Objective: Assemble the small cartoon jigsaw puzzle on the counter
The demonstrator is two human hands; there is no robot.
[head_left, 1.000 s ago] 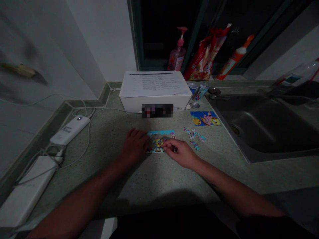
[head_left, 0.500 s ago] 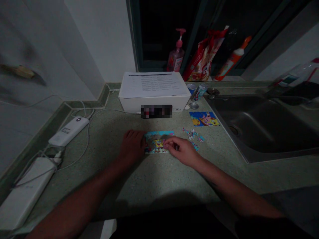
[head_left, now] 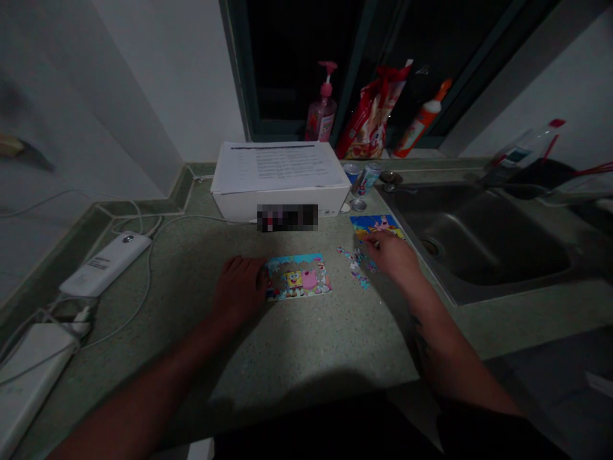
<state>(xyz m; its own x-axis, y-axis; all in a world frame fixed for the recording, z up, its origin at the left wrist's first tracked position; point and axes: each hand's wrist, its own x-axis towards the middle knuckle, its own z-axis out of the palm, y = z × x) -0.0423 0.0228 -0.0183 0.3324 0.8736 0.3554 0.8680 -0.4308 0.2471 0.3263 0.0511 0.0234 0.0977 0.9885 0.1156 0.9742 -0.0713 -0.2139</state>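
A partly filled cartoon jigsaw puzzle (head_left: 306, 286) lies flat on the counter, with gaps in its upper middle and a yellow and a pink figure showing. My left hand (head_left: 242, 286) rests at its left edge, fingers bent and the thumb side against the border. Loose jigsaw pieces (head_left: 355, 262) are scattered to the right of the puzzle. Over their far right side hovers my right hand (head_left: 395, 257), thumb and forefinger close together; anything between the tips is too small to make out. A blue picture card (head_left: 371, 222) lies behind that hand, partly covered by it.
Behind the puzzle stands a white box (head_left: 282, 198) with a printed sheet on top. A steel sink (head_left: 488, 236) is at right. Cans (head_left: 366, 180), a pump bottle (head_left: 320, 118) and a red bag (head_left: 371, 118) stand at the back. A white power bank (head_left: 105, 263) and cables lie left.
My right hand has moved from the puzzle to the right, over the loose pieces and the card. The pink figure in the puzzle is now uncovered. My left hand stays at the puzzle's edge.
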